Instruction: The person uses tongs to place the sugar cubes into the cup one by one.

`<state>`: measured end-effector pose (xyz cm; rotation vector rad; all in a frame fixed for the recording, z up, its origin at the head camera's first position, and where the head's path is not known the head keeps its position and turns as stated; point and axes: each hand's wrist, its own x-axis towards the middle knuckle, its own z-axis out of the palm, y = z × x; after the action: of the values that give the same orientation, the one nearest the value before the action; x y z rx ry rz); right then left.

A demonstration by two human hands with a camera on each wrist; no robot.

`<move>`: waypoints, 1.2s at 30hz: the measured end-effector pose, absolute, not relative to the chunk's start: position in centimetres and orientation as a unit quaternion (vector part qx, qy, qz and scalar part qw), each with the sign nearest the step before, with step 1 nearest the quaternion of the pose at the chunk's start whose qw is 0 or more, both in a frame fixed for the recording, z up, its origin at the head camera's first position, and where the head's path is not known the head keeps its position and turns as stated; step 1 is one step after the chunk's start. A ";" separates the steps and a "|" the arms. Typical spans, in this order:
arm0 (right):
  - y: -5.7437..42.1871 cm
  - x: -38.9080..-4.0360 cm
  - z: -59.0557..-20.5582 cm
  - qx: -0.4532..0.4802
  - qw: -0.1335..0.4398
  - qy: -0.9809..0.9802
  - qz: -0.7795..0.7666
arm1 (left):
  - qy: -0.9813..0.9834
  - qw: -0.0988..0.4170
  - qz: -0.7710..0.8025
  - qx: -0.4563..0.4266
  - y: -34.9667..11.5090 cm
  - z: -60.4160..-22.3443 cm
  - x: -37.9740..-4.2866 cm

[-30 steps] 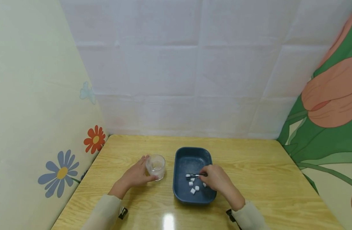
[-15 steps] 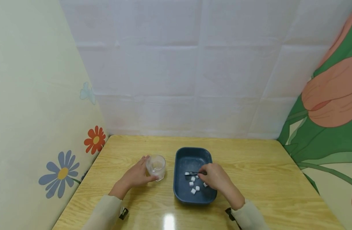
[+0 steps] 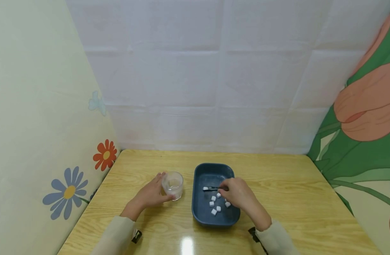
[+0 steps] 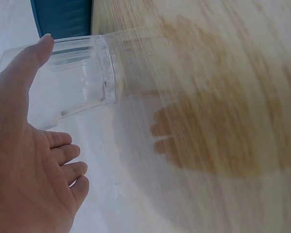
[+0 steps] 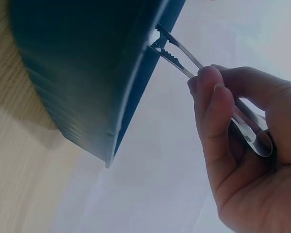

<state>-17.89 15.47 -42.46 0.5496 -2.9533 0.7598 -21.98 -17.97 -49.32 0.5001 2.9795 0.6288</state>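
Observation:
My left hand (image 3: 150, 194) is curved round a clear drinking glass (image 3: 173, 186) that stands on the table left of a dark blue tray. In the left wrist view the thumb lies along the side of the glass (image 4: 75, 80). Over the tray (image 3: 210, 173), my right hand (image 3: 237, 194) pinches small metal tongs (image 3: 214, 188). A white cube (image 3: 205, 188) sits between their toothed tips, which point left. Several more white cubes (image 3: 214, 212) lie on the tray floor below. The right wrist view shows the tongs (image 5: 184, 60) at the tray's rim.
The wood-grain table (image 3: 274, 180) meets a white cloth (image 3: 188, 127) at its back edge. Flower-patterned walls flank it on both sides. A bright light reflection shows near the front of the table.
My right hand has lifted the tongs and their white cube slightly, away from the other cubes and toward the back of the tray. The left hand and glass stay in place.

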 end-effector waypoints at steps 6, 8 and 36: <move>15.2 -17.9 -41.9 0.172 0.021 -0.952 0.251 | 0.965 0.031 0.205 0.158 -18.0 -49.4 -21.9; 15.1 -17.9 -41.6 0.171 0.020 -0.952 0.254 | 0.965 0.028 0.206 0.161 -18.0 -49.5 -21.9; 11.9 -18.2 -38.7 0.225 0.038 -0.932 0.281 | 0.965 0.019 0.198 0.169 -18.0 -49.7 -22.2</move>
<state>-18.18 11.93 -38.74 0.6902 -2.8599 0.8629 -22.19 -18.01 -49.70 0.5249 2.9967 0.6146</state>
